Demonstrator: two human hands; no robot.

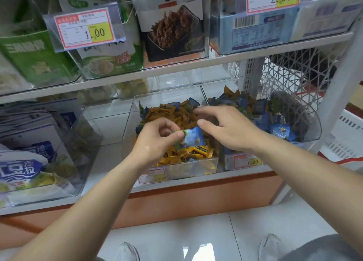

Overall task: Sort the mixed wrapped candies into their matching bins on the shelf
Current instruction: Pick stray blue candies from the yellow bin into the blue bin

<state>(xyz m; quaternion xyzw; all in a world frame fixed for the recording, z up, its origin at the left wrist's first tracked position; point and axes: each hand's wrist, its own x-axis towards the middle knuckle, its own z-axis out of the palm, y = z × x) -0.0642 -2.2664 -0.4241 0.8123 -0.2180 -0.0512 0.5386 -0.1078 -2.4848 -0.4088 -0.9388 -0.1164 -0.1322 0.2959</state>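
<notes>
The left hand (pixel 157 136) pinches a blue-and-white wrapped candy (pixel 193 136) by its green crimped end, lifting it clear of the orange-wrapped candies (pixel 176 115) filling the clear plastic middle bin (pixel 196 167), where it seems not to belong. The right hand (pixel 227 129), at three o'clock from it, hovers with fingers loosely spread and empty, probably raking for more strays. Matching blue wrappers lie in the clear right-hand bin (pixel 314 123) on the white shelf (pixel 110 154).
</notes>
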